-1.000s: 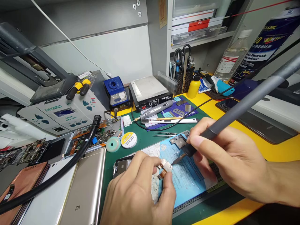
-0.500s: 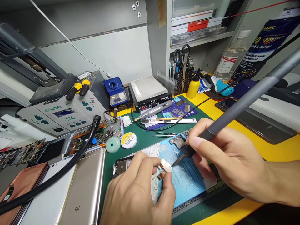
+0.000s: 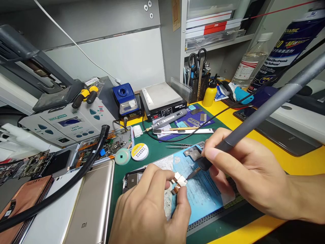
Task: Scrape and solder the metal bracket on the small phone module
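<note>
Between the thumb and fingers of my left hand (image 3: 152,203) is a small metal-faced part with copper-coloured flex (image 3: 180,179). My right hand (image 3: 250,176) is closed around a soldering iron (image 3: 243,125) with a dark grey handle. The iron's tip meets the right edge of the small part, or is very close to it. Beneath both hands lies a blue-topped work pad (image 3: 203,200). A dark circuit board piece (image 3: 194,153) rests on the pad's far end. Partly behind my left hand is a phone's open frame (image 3: 132,181).
Phones (image 3: 88,203) lie at the left, crossed by a black hose (image 3: 76,179). A hot-air station (image 3: 73,123), a soldering station (image 3: 124,98) and a heating plate (image 3: 162,98) stand behind. Tweezers (image 3: 177,146) and a round tin (image 3: 139,151) sit beyond the pad. A cable (image 3: 215,117) crosses the mat.
</note>
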Motion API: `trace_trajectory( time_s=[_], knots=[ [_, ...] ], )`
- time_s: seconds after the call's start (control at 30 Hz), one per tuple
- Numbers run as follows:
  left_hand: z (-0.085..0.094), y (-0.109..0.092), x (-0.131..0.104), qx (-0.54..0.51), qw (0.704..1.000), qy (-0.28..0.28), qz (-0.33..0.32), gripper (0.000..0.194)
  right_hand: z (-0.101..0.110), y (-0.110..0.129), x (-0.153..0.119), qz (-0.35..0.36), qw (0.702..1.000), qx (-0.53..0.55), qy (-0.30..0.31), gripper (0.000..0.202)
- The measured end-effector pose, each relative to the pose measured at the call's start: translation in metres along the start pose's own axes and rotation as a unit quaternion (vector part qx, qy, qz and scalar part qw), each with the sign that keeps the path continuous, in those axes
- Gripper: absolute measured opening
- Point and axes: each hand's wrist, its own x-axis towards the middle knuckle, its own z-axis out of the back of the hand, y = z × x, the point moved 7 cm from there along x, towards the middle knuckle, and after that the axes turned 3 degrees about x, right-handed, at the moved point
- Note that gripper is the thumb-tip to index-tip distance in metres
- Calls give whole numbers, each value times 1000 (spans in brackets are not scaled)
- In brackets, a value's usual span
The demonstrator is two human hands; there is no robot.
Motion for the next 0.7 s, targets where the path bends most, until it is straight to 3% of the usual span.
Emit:
trace_trajectory(
  time_s=[0.7],
  knots=[
    [2, -1, 1, 5, 1000, -4, -1, 8, 0, 1, -1, -11, 1000, -3, -6, 25]
  ],
)
